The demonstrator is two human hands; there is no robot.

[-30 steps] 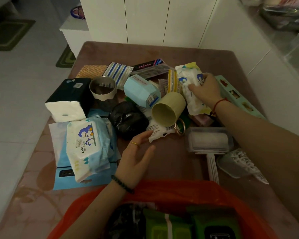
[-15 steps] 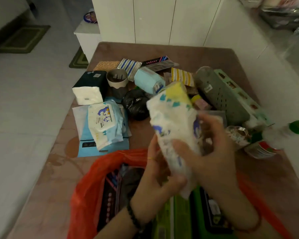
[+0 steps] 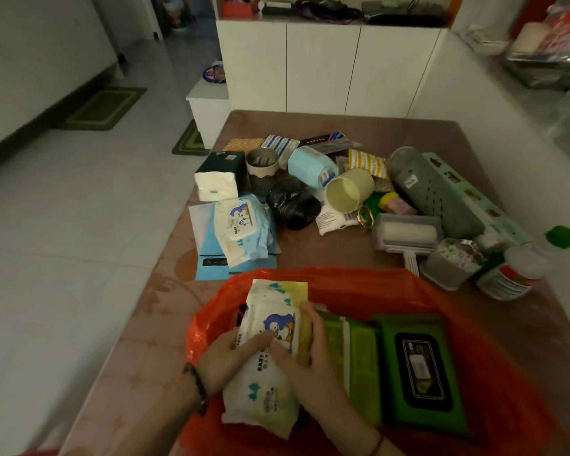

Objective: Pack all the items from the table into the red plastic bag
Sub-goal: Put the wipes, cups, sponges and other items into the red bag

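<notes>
- Both the left hand (image 3: 224, 360) and right hand (image 3: 306, 366) clasp the wipes pack (image 3: 270, 327).
- I log it lowered from mid-air into the red plastic bag (image 3: 375, 284), near left side.
- Many items wait on the table (image 3: 310, 258).

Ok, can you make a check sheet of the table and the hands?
Surface: brown table, crowded at the far end.
Job's things: red plastic bag open, green packs inside, wipes pack in its mouth; second wipes pack, yellow cup, lint roller, black roll lie on the table.
Clutter: odds and ends atop the white cabinets.
Hands: left hand and right hand both grip the wipes pack.
Cables: nothing seen.
Surroundings: green mat on tiled floor.
</notes>
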